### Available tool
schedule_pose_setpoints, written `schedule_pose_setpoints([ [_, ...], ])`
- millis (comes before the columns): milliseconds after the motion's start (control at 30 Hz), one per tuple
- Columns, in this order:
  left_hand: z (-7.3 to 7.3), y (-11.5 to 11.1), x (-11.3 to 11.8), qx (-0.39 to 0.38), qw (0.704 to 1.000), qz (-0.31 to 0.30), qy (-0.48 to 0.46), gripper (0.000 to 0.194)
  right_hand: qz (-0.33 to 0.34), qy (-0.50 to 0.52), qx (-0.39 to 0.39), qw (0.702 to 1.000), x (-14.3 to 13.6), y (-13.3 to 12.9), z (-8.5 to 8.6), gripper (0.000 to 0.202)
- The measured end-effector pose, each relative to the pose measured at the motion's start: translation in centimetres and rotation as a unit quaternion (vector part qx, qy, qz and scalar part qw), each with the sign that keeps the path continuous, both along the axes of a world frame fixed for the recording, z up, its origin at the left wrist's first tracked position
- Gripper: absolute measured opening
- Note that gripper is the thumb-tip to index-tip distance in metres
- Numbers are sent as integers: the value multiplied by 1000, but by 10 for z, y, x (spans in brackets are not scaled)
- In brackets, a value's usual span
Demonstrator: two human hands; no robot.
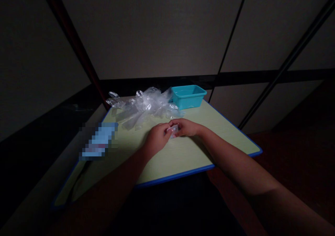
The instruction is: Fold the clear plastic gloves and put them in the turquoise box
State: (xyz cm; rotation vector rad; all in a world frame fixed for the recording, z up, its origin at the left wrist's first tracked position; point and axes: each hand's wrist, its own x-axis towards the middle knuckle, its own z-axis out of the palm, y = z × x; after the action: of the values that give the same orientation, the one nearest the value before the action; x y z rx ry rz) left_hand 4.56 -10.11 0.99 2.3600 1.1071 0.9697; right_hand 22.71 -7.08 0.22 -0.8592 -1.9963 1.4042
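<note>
Over the pale-yellow, blue-edged bench (227,129), a small, whitish, see-through piece (172,128) is being pinched by fingers of the left hand (157,137) and right hand (186,127).

A person's smooth, slender left forearm (136,162) and right forearm (230,159), both bare, narrow at the wrists to an uncovered left grip (157,138) and right grip (187,127), with rounded contours throughout, as deep shadow swallows the left arm's upper reach, leaving any clothing there too dim to tell.
</note>
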Motion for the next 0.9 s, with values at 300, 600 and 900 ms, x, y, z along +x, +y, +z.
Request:
schedule_pose_setpoints([
  [300,3,14,-12,-255,963,34,-84,24,-20,-30,56,998,3,0,0,34],
  [600,1,20,-13,-232,965,76,-99,29,-46,-10,59,997,-3,7,-13,45],
  [900,-11,36,-17,-190,975,27,-110,17,-45,-34,77,995,-6,-1,-7,54],
])
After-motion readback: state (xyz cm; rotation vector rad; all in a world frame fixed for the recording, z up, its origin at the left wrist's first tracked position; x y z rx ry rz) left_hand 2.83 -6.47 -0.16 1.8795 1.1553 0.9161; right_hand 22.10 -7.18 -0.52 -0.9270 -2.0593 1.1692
